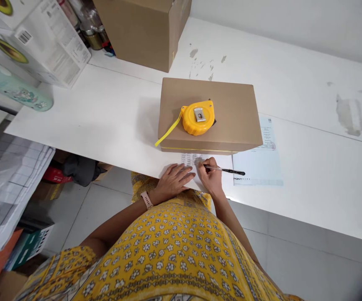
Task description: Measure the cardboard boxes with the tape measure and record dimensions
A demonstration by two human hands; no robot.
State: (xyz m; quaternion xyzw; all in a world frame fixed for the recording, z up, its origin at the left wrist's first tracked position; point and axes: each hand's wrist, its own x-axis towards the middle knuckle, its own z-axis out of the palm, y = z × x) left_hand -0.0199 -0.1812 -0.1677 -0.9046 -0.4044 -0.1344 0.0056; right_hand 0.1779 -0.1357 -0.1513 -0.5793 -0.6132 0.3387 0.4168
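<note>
My left hand (172, 180) lies flat with fingers stretched on a small sheet of paper (191, 160) at the near edge of the white table (309, 125). A watch sits on that wrist. My right hand (211, 176) is closed round a black pen (227, 170), whose tip touches the sheet's printed lines. Just beyond both hands lies a flat brown cardboard box (231, 113). On its lid rests a yellow tape measure (197, 117), with a short length of yellow tape hanging over the box's left front edge.
A light blue printed form (259, 167) lies partly under the box at the right. A bigger brown carton (143, 29) stands at the back. White product boxes (49, 46) and a mint cylinder (11, 85) sit at the left. Stacked sheets and boxes fill the floor at lower left.
</note>
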